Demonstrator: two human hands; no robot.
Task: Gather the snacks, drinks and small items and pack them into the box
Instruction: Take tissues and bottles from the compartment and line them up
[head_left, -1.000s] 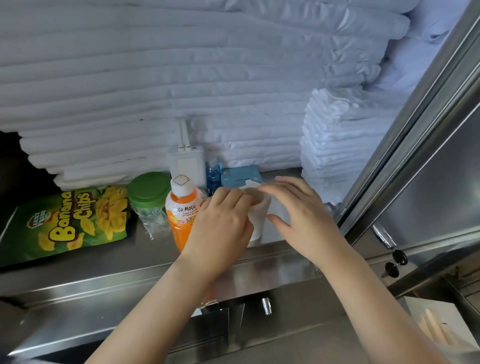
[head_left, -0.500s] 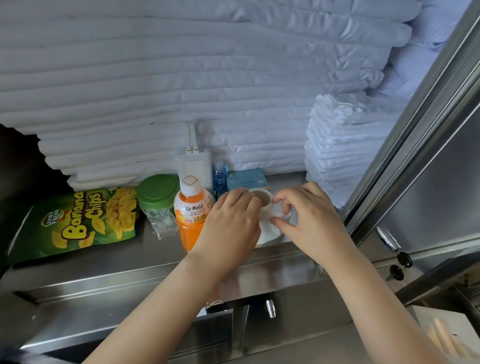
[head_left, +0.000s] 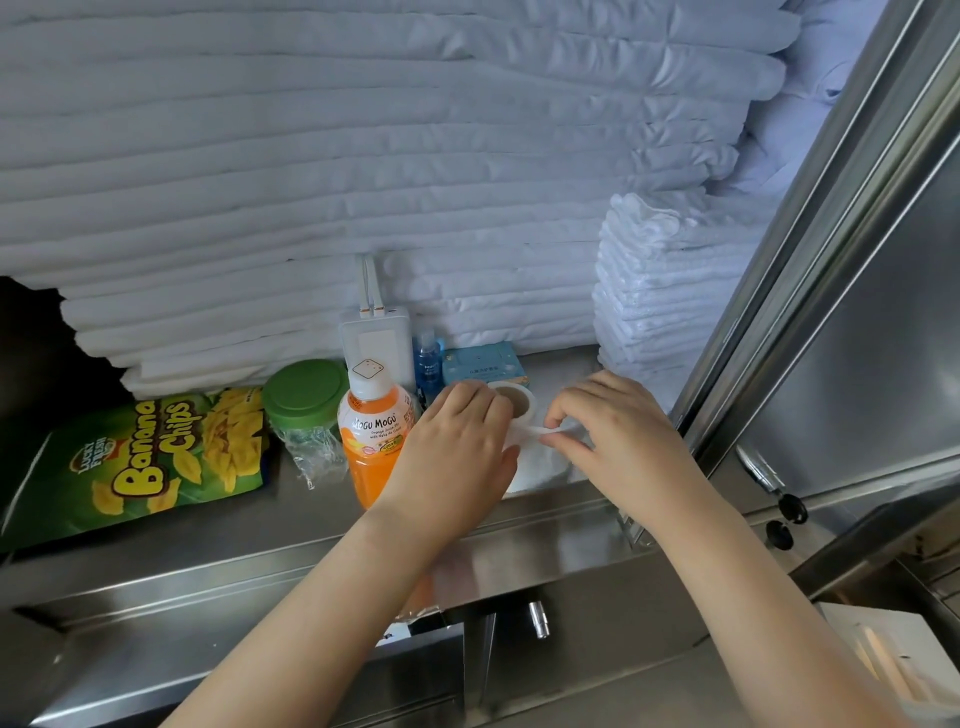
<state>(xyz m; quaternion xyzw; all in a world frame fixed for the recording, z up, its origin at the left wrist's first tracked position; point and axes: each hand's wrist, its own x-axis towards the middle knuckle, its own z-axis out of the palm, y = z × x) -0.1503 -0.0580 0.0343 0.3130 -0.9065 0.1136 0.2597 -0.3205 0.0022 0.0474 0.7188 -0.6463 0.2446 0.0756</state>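
Observation:
A white roll of paper (head_left: 519, 410) with a brown core stands on the steel shelf (head_left: 260, 525). My left hand (head_left: 457, 447) curls round the roll's left side. My right hand (head_left: 618, 441) pinches the roll's loose white end (head_left: 550, 432) just to its right. Left of my hands stand an orange Mogu Mogu bottle (head_left: 371, 431), a green-lidded jar (head_left: 304, 402) and a green Banana Chips bag (head_left: 140, 462). Behind are a white power bank (head_left: 376, 338), a small blue bottle (head_left: 428, 358) and a light blue tissue pack (head_left: 483, 361).
Folded white linen (head_left: 363, 156) fills the back of the shelf, and a towel stack (head_left: 654, 291) stands at the right. A steel door frame (head_left: 810, 270) slants down the right side. A white box (head_left: 878, 654) shows at the lower right corner.
My right hand has closed from spread fingers into a pinch on the roll's loose end and drawn it slightly right. My left hand has stayed on the roll.

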